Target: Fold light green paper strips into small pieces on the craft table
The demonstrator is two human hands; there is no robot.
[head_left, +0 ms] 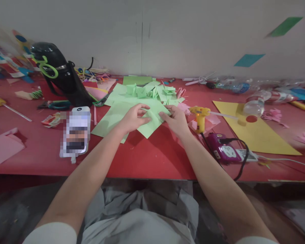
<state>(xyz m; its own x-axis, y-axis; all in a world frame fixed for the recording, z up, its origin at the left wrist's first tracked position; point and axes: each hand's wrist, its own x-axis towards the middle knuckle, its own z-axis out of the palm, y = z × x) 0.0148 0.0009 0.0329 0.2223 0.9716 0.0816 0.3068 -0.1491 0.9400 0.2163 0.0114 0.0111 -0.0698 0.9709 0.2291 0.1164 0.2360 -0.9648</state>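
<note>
A light green paper sheet [152, 118] lies on the red table [147, 156] in front of me. My left hand [133, 118] pinches its upper left part, fingers curled over a fold. My right hand [175, 119] grips the sheet's right corner, fingers closed on the paper. Behind the sheet lies a heap of small folded green paper pieces [152, 91] on more green sheets.
A phone [76, 132] lies left of my left arm. A yellow glue gun [200, 117] stands right of my right hand, with a purple power strip [222, 149] and cables beside it. A yellow sheet [259, 132], plastic bottles [254, 105], a black bag [63, 74] and pink paper [5, 145] surround them.
</note>
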